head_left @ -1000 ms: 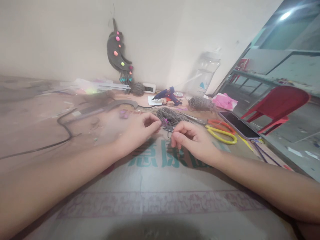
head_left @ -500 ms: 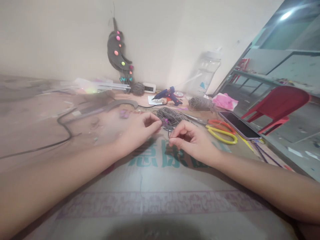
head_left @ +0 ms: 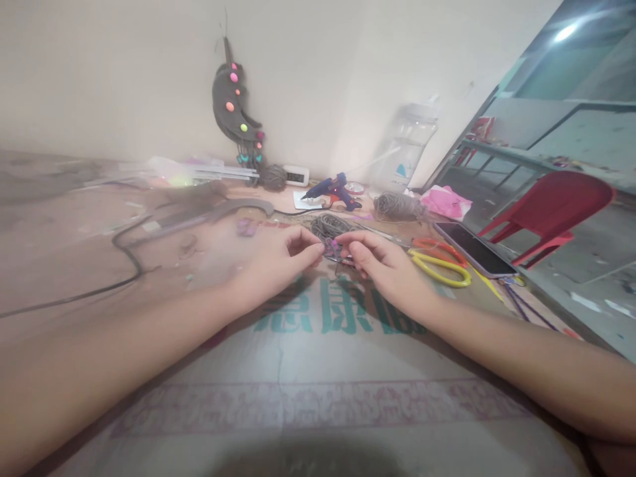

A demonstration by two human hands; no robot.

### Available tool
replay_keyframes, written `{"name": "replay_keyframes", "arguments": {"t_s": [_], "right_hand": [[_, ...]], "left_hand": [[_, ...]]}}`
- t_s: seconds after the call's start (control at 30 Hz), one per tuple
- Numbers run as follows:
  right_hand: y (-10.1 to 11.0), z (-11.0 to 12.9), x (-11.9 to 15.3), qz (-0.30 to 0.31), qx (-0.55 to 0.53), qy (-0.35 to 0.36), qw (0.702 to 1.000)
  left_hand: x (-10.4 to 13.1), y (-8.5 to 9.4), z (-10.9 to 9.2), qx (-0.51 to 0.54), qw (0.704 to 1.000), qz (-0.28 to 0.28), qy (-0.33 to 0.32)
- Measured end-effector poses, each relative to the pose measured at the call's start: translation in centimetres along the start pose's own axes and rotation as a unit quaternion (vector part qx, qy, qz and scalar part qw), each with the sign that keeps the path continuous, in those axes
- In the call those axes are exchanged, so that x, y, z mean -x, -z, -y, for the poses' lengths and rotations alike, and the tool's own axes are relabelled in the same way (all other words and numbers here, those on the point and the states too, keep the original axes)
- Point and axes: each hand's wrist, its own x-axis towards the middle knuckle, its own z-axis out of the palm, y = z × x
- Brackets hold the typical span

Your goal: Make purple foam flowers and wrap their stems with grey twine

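My left hand [head_left: 293, 255] is closed in a pinch at the near side of a grey yarn bundle [head_left: 330, 225]. At its fingertips is a small purple piece [head_left: 331, 247], with a short dark strand [head_left: 338, 269] hanging just below. From the other side, my right hand [head_left: 380, 262] brings its bent fingers up against the same purple piece. Its thumb and index finger are close together, and what lies between them is too small to make out. Scissors with orange and yellow handles [head_left: 442, 270] lie beside my right hand, their blades pointing toward the yarn.
A blue glue gun [head_left: 325, 189] stands behind the yarn, near a grey yarn ball [head_left: 273, 177] and a yarn skein [head_left: 397, 206]. At the right are a phone [head_left: 474, 248] and a water bottle [head_left: 410, 146]. A decorated grey crescent [head_left: 228, 99] hangs on the wall.
My right hand has moved up and slightly left from the loose dark strand to the purple piece. My left hand has stayed nearly in place.
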Motion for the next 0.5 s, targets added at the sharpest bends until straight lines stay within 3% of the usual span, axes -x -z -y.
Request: {"name": "replay_keyframes", "arguments": {"t_s": [0.3,0.5], "right_hand": [[-0.17,0.25,-0.09,0.033,-0.035,-0.020,0.999],[-0.21,0.44,-0.02,0.021,-0.045,-0.035,0.998]], "left_hand": [[0.30,-0.05,-0.29,0.018,0.998,0.052,-0.020],[0.17,-0.11,-0.10,0.067,0.997,-0.006,0.048]]}}
